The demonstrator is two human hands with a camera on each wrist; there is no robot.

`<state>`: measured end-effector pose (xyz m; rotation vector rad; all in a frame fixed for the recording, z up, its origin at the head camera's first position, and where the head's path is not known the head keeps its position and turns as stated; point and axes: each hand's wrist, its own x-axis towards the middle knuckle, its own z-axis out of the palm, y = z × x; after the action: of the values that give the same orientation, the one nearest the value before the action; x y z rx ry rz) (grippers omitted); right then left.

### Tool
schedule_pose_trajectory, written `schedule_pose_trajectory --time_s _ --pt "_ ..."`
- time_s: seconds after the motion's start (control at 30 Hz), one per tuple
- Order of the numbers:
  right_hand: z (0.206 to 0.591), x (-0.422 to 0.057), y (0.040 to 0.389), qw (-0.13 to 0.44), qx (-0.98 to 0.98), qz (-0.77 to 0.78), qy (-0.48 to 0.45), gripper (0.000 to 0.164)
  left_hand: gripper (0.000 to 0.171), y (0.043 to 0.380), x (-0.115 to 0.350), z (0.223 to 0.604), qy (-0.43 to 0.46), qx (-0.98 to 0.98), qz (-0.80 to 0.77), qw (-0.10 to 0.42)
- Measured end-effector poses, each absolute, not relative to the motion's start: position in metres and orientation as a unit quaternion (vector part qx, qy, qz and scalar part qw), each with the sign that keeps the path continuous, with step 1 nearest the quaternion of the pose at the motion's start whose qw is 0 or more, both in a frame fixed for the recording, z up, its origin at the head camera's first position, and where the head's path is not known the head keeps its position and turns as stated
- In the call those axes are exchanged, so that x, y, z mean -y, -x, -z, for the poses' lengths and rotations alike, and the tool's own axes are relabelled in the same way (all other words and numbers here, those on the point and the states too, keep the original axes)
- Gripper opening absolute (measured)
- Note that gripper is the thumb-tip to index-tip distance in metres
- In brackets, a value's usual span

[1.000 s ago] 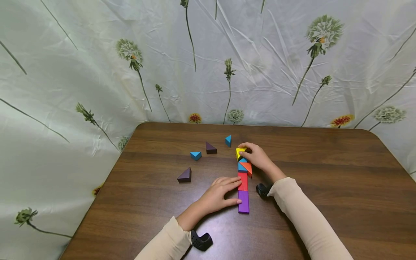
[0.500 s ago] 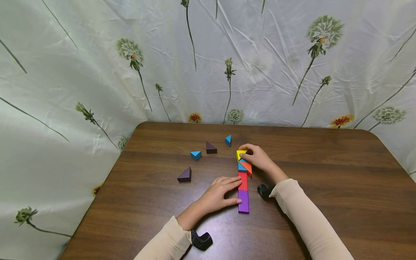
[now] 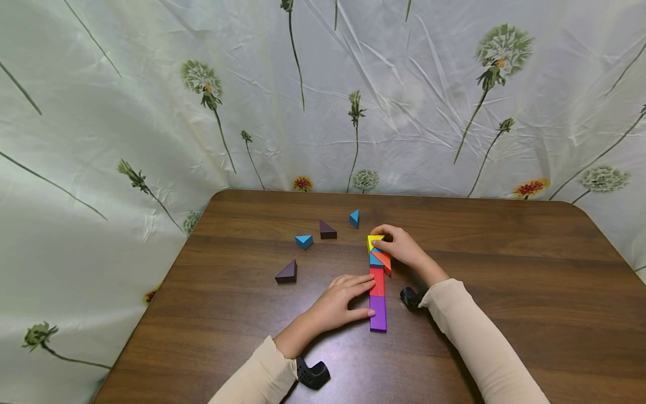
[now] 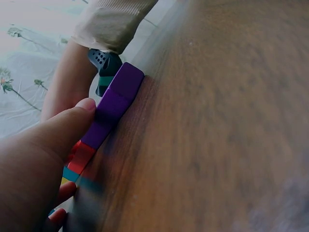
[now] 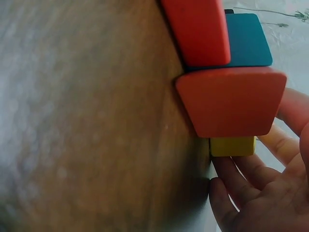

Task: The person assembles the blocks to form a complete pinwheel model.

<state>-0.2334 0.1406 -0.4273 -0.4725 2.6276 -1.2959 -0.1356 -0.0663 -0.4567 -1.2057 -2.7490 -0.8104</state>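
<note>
A column of wooden blocks runs away from me in the head view: a purple block [image 3: 378, 314], a red block [image 3: 377, 282], then a blue block [image 3: 375, 260] with an orange triangular block [image 3: 385, 260] at its right. At the far end lies a yellow triangular block [image 3: 373, 240], pinched between thumb and fingers of my right hand [image 3: 401, 246]. My left hand [image 3: 335, 303] is spread along the column's left side. Its thumb touches the purple block [image 4: 108, 113], its fingertips the red one. In the right wrist view, fingers curve behind the yellow block [image 5: 233, 146].
Left of the column lie two dark purple triangular blocks [image 3: 328, 230] and two blue triangular blocks [image 3: 304, 242]. The brown table [image 3: 504, 247] ends at a flowered curtain [image 3: 414, 101]. Black devices [image 3: 313, 375] sit at both wrists.
My right hand has drawn the yellow triangular block slightly toward me, up against the blue block, closing the gap there. My left hand stays in place.
</note>
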Motion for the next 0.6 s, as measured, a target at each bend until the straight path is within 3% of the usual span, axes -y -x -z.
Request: schedule_pose_trajectory --time_s 0.6 --pt "0.4261 -0.1409 0.2329 0.096 -0.88 0.437 0.16 0.03 0.058 0.1358 0.0665 0.4584 0.395 0.881 0.257 0.039"
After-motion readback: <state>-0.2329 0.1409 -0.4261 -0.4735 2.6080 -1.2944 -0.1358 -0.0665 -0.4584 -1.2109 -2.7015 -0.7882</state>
